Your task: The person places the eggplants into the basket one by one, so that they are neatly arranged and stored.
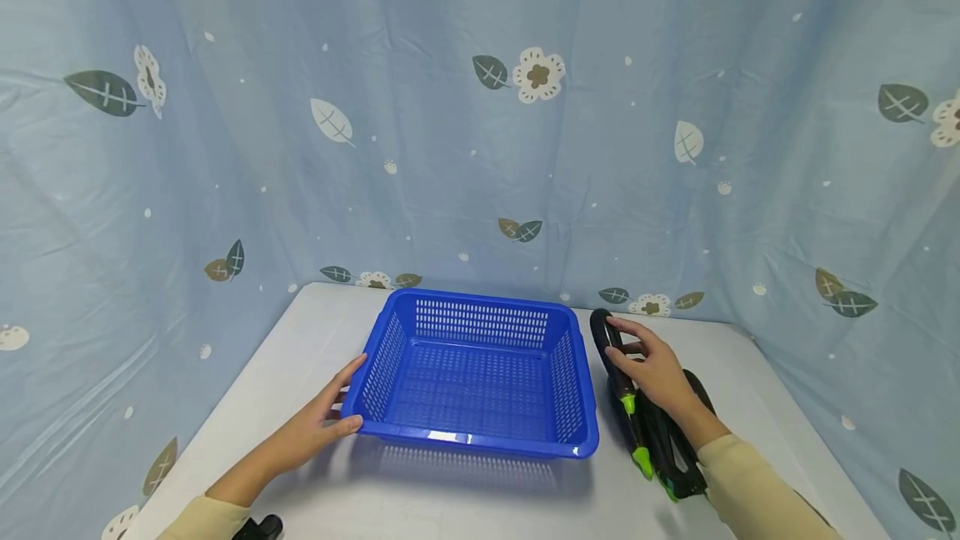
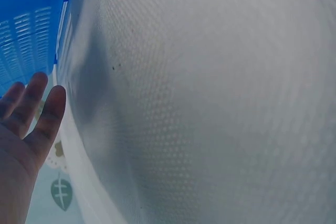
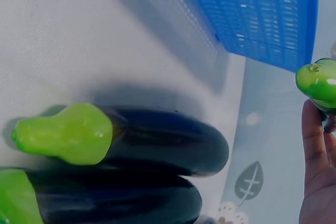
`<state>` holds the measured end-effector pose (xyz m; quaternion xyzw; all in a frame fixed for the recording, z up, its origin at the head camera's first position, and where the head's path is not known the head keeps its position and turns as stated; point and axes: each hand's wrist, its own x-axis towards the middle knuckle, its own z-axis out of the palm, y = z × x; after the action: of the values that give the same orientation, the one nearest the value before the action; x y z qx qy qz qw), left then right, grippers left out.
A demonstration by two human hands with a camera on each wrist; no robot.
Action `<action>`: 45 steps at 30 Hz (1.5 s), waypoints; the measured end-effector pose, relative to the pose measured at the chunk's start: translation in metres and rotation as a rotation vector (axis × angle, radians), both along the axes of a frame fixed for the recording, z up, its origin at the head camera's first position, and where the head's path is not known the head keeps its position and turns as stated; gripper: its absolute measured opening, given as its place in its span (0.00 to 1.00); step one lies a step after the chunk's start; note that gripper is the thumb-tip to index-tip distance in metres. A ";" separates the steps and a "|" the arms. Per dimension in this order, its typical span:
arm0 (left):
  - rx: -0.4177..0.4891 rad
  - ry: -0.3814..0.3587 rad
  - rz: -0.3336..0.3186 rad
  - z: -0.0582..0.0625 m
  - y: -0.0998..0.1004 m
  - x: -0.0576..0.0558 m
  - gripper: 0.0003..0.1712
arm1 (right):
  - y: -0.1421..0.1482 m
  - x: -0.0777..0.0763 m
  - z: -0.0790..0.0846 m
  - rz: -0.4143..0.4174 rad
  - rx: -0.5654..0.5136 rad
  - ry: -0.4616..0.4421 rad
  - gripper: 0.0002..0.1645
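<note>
A blue plastic basket [image 1: 472, 382] with slotted sides stands on the white table. My left hand [image 1: 318, 423] touches its left rim, thumb at the near corner; its fingers [image 2: 48, 121] look straight in the left wrist view. To the basket's right, my right hand [image 1: 652, 369] pinches a dark eggplant [image 1: 621, 382] between thumb and fingers. That eggplant's green cap [image 3: 315, 80] points toward the right wrist camera. Below it, more glossy eggplants lie on the table, among them one eggplant [image 3: 168, 140] beside another eggplant [image 3: 115, 198]. The right hand and forearm partly cover the pile.
A blue curtain [image 1: 450, 148] with leaves and flowers hangs behind and beside the white table [image 1: 420, 498]. At the lower left edge, a small black object [image 1: 260, 528] sits by the left sleeve. The basket's right wall stands close to the eggplants.
</note>
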<state>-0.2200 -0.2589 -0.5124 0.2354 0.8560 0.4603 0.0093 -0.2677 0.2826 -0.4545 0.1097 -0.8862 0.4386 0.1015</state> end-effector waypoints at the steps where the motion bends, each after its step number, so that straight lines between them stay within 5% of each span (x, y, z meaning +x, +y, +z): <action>1: 0.001 0.002 -0.001 0.000 0.000 0.000 0.50 | -0.001 0.000 0.001 -0.002 0.005 -0.001 0.33; 30: 0.000 0.009 -0.013 -0.005 -0.002 -0.002 0.50 | -0.038 -0.005 0.008 0.007 0.006 -0.054 0.33; 45: -0.017 -0.035 0.005 0.008 0.002 0.001 0.50 | -0.046 -0.013 0.024 0.066 -0.053 -0.070 0.32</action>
<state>-0.2193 -0.2569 -0.5039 0.2250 0.8601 0.4572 0.0251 -0.2808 0.2369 -0.4305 0.1207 -0.8732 0.4685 0.0589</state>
